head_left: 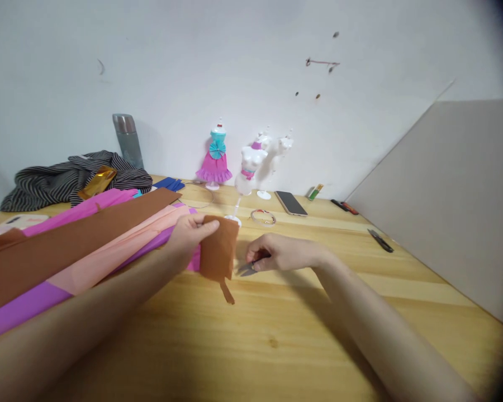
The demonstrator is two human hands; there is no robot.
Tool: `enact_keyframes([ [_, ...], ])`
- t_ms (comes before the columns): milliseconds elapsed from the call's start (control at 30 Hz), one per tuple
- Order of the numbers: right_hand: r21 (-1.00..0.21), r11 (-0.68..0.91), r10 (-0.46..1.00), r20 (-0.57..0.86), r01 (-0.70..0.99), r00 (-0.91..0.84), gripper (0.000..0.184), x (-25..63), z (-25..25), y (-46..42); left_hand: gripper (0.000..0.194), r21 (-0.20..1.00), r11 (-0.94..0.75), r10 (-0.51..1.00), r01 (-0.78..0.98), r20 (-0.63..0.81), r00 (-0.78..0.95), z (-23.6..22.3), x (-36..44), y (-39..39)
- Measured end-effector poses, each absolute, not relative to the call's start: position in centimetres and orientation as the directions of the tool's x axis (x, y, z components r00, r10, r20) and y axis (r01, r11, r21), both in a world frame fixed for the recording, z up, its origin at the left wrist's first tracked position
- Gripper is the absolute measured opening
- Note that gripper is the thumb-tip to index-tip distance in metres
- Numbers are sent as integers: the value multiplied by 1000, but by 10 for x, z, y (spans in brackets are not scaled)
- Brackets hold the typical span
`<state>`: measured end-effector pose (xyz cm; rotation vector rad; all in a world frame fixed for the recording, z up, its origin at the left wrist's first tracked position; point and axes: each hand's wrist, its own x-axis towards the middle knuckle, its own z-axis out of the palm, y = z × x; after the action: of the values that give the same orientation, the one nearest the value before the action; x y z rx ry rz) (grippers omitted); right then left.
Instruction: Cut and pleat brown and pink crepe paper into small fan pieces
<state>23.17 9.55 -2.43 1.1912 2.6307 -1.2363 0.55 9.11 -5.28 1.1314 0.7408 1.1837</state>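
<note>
- In the foreground, two bare forearms slant in over a pale, wood-grained table (251, 352), converging near its middle.
- A narrow brown tail (227, 292) hangs from the lower edge of a roughly rectangular brown sheet, paper or thin cloth (218, 251), held above the table between the hands.
- The left hand (193, 230) pinches that sheet at its top left corner, thumb in front, fingers mostly hidden; the high grip presumably leaves the right and lower edges free.
- The right hand (269, 252) closes around small, dark-handled scissors (248, 269), wrist bent, knuckles up, blades pointing left at the sheet's right edge. Blur hides whether blades and sheet touch.
- To the left, a long brown strip (84, 244) lies over pink, peach and purple sheets (121, 251), likely put aside to leave working room.
- Beyond the hands, a bare-shouldered white miniature dress form with a pink waistband (251, 162) stands upright, perhaps within easy view for reference.
- Against the wall, another miniature form in a turquoise top and pink skirt (216, 153) stands near a dark-screened phone (291, 203).
</note>
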Motion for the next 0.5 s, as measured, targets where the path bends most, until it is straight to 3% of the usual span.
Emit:
enact_keyframes([
  [133,-591,431,553,-425,683,-717,14,229,-27,93,21,896,-114,981,-430,169,92,-37,-10,105],
  [233,-538,510,566,-377,671,-733,15,219,-28,88,21,876,-104,991,-471,132,28,-35,-16,113],
  [300,-585,588,541,-229,559,-809,22,207,-30,82,19,874,-91,994,-477,110,11,-38,-17,116],
  [367,-701,604,416,-129,379,-900,29,195,-34,75,16,877,-79,995,-475,97,14,-40,-16,117],
  [433,-774,562,278,-157,293,-948,30,190,-38,71,15,877,-61,996,-477,84,27,-41,-14,115],
  [500,-738,549,298,-266,393,-917,28,195,-39,73,14,873,-47,996,-485,76,39,-40,-12,113],
])
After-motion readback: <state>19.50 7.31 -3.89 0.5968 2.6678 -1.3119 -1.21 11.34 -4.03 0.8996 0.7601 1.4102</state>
